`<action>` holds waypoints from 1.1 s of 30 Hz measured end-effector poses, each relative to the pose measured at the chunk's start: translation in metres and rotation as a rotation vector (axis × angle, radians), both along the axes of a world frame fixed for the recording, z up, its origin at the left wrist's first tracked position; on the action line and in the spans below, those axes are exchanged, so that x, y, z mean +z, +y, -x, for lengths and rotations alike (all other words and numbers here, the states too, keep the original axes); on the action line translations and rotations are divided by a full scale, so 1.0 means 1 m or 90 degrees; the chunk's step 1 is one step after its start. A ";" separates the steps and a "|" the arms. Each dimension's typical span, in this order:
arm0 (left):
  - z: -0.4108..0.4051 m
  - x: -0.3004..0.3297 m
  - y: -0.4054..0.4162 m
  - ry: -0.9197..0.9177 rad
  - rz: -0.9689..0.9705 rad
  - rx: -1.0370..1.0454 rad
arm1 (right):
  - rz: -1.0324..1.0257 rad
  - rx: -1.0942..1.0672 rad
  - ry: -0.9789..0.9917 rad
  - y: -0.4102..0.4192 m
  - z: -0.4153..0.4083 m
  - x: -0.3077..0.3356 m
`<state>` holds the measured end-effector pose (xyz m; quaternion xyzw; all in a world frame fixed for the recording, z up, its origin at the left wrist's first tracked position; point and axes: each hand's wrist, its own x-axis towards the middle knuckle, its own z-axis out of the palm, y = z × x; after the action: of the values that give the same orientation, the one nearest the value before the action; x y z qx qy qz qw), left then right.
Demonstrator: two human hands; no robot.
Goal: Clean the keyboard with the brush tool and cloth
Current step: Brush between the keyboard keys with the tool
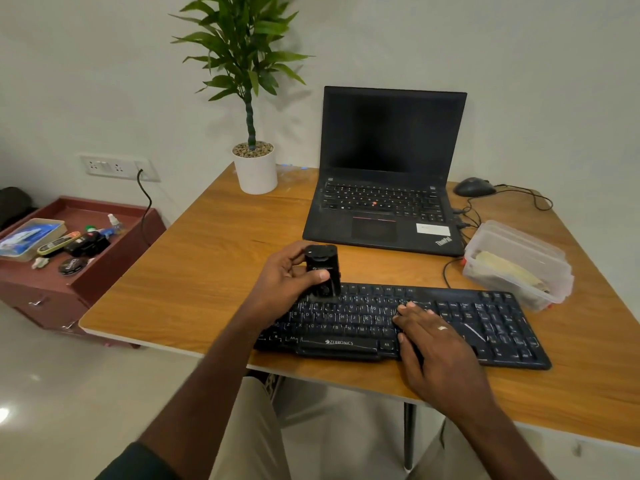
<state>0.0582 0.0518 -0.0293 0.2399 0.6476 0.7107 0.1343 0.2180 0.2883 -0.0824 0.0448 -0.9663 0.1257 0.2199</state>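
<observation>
Right now the keyboard (pixel 408 323) lies flat along the near edge of the table (pixel 207 258), at about 6 o'clock from the laptop (pixel 384 174), its spacebar edge toward the person. The brush (pixel 322 270), a stubby black tool, stands upright on the keyboard's far-left corner, its lower end touching the top key rows; the bristles themselves are too dark to make out. The left hand (pixel 287 278) grips it, thumb across the front and fingers curled round the back. The right hand (pixel 436 344) lies on the middle keys at about 3 o'clock from the brush, fingers straight and relaxed, holding nothing and apparently steadying the board.

Judging by this, the brushing step is in hand and early, since the tool sits at one corner. The next move likely calls for drawing the brush along the rows toward 3 o'clock, with light downward pressure, and for the right hand to shift off the keys ahead of it while keeping the board from sliding.

No cloth shows plainly. A clear plastic box (pixel 516 265) at 1 o'clock from the keyboard holds something pale that could be it, but I cannot tell. Behind lie a mouse (pixel 474 187), a potted plant (pixel 254 161) and, off the table at 9 o'clock, a red tray (pixel 114 216) of small items.
</observation>
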 end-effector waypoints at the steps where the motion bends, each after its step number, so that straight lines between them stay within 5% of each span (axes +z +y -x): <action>1: -0.001 0.000 0.004 -0.016 -0.018 -0.001 | 0.002 -0.001 -0.002 0.000 0.000 0.000; 8: 0.005 0.006 -0.030 -0.010 -0.080 0.151 | 0.002 0.001 0.000 0.001 0.000 0.001; 13: 0.000 0.005 -0.028 0.033 0.015 0.092 | -0.001 -0.001 -0.001 0.002 0.001 -0.001; 19: -0.007 0.001 0.021 0.020 -0.008 0.021 | -0.001 0.001 0.005 0.000 0.000 0.000; 28: 0.001 0.007 -0.015 -0.001 -0.037 0.146 | 0.007 0.002 0.005 0.001 0.001 -0.002; 33: -0.001 0.004 -0.003 0.037 0.027 0.062 | 0.010 0.002 0.009 0.001 0.001 -0.002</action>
<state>0.0590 0.0487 -0.0258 0.2258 0.6771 0.6951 0.0856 0.2175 0.2893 -0.0839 0.0455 -0.9637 0.1338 0.2266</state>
